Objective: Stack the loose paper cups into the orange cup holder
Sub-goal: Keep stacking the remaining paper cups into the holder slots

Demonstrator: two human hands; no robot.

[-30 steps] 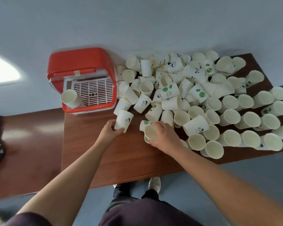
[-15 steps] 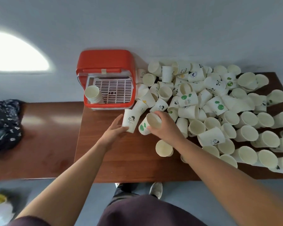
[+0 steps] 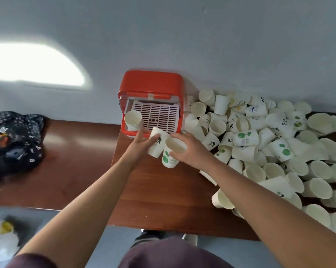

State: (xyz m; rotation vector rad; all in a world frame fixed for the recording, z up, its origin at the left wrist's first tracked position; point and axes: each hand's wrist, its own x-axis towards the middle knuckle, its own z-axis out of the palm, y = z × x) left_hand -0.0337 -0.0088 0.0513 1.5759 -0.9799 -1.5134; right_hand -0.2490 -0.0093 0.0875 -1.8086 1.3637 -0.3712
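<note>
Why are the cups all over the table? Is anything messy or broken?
Messy, yes: the loose paper cups lie tipped and heaped across the right side of the table, some near its front edge. Only one short stack sits in the orange cup holder. None looks clearly crushed.

We get one view: head-worn wide-angle, facing forward and steeply down; table [image 3: 163, 192] near beneath us, wall [image 3: 182, 35] ahead at top, our lap [image 3: 173, 254] at bottom edge.

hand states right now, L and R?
Left hand: closed, holding the black-print cup.
Right hand: closed, holding the green-dot cup.
</note>
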